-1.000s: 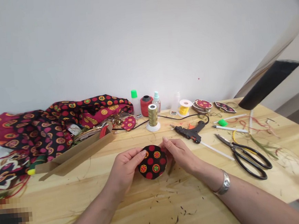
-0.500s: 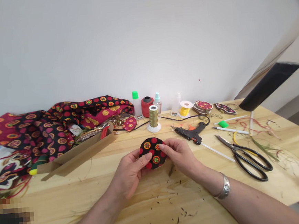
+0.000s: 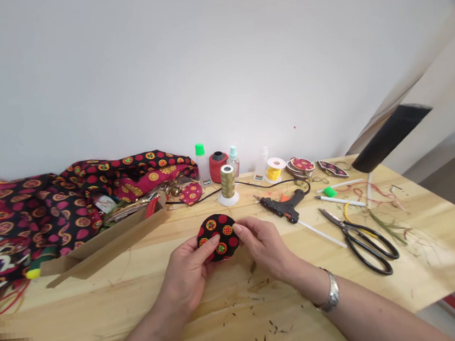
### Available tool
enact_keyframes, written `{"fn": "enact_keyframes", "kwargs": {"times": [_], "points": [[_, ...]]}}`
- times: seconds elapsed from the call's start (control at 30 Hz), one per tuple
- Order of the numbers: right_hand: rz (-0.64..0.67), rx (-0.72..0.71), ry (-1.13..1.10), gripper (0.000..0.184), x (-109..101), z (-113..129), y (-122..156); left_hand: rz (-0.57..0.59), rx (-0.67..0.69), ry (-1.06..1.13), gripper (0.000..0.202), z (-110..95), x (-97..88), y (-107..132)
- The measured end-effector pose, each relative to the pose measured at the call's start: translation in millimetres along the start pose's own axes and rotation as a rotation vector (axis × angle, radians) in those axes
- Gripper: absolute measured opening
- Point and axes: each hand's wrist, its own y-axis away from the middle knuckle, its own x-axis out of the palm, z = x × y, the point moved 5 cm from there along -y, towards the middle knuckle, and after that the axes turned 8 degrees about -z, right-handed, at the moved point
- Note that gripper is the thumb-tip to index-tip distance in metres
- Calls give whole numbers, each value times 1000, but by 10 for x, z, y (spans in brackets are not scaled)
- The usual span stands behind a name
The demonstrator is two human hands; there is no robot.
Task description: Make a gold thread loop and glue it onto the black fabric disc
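Observation:
A round fabric-covered disc (image 3: 219,233), black with red dots and orange flower medallions, is held over the table. My left hand (image 3: 187,265) grips its lower left edge, thumb on top and fingers underneath. At the right edge my right hand (image 3: 262,244) pinches the disc between thumb and fingers. The undersides of both grips are hidden. Just behind the disc stands a spool of olive-gold thread (image 3: 228,183). A black glue gun (image 3: 283,206) with a white glue stick lies to the right of it.
Black-handled scissors (image 3: 369,246) lie on the right, by a pen (image 3: 340,200) and loose threads. An open cardboard box (image 3: 111,242) and patterned cloth (image 3: 57,205) fill the left. Bottles, a yellow ribbon spool (image 3: 275,170) and fabric pieces line the wall. Dark scraps litter the front.
The view has shifted, so the table things appear slightly further left. Both hands still hold the disc, which has turned a little; the right thumb now sits nearer its edge.

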Motion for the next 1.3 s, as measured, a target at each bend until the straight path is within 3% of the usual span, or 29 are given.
{"fn": "enact_keyframes", "kwargs": {"times": [0.17,0.27,0.33,0.43,0.63,0.8,0.97,1.13,1.23,1.3], "points": [[-84,-241,662,20,-523,286,-192,-90,33,19,10,-103,-103,-70],[86,-409,1007,26,-774,247,-302,-97,27,21,6,-140,-113,-94],[184,-501,1123,44,-892,127,-331,-84,15,15,5,-149,-107,-103],[266,-508,1187,57,-1000,-70,-349,-69,-11,8,6,-144,-107,-112],[398,-496,1138,43,-1000,-135,-389,-48,-38,14,7,-146,-126,-139],[395,-500,1084,38,-1028,-115,-348,-50,-41,27,6,-176,-126,-138],[384,-429,669,36,-1021,58,-131,-60,-43,52,7,-204,-115,-118],[291,-271,246,33,-835,154,16,-59,-46,59,5,-205,-119,-131],[226,-292,249,36,-694,156,1,-62,-44,70,5,-200,-131,-143],[255,-359,349,36,-599,186,-27,-67,-29,87,6,-211,-143,-151]]}}
